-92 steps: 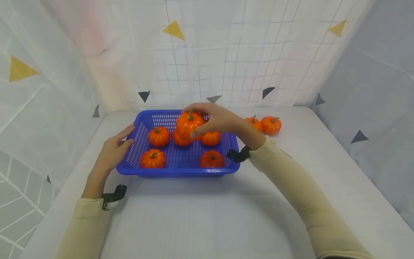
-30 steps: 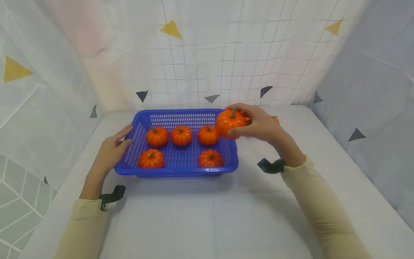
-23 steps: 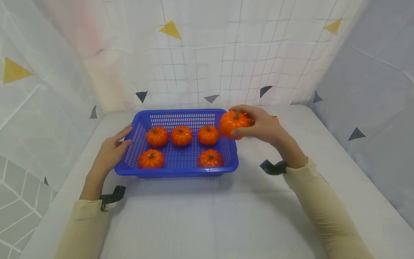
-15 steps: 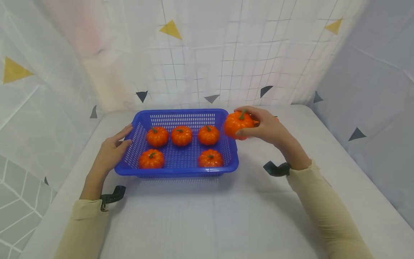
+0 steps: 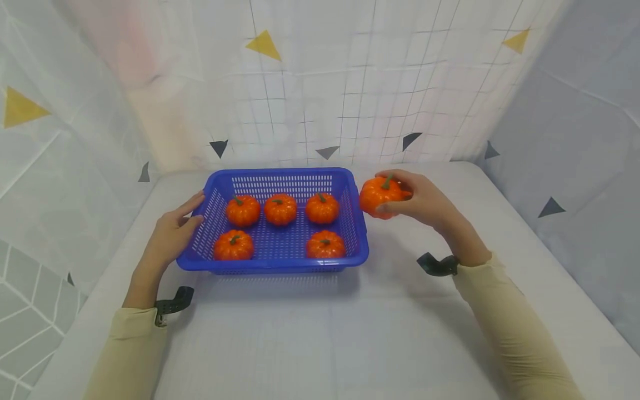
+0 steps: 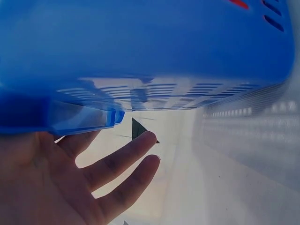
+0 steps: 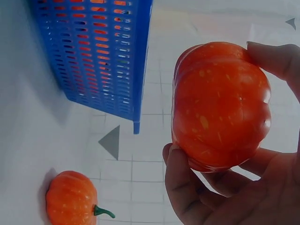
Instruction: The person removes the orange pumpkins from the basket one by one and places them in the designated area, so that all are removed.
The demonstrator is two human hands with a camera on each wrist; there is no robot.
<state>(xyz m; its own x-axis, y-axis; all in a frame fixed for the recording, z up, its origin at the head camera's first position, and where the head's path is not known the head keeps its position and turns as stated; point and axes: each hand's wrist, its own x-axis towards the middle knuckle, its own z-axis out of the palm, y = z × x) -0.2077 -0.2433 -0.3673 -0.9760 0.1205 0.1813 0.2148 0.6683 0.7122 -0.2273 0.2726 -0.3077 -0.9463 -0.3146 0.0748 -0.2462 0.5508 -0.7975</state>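
Observation:
My right hand grips a small orange pumpkin with a green stem, thumb on the near side and fingers round the far side. In the right wrist view that pumpkin is held off the table, just outside the basket's right side. A blue plastic basket with slotted walls holds several similar pumpkins in two rows. At its left rim, my left hand rests with its fingers extended. The left wrist view shows the fingers of the left hand straight and spread below the rim.
Another pumpkin stands on the table beyond the basket's right end; in the head view my right hand mostly hides that spot. A white cloth covers the table. Patterned curtains enclose the back and sides.
My right hand has carried the gripped pumpkin from above the basket rightward, past the right rim, and slightly lower. The left hand and the basket stay in place.

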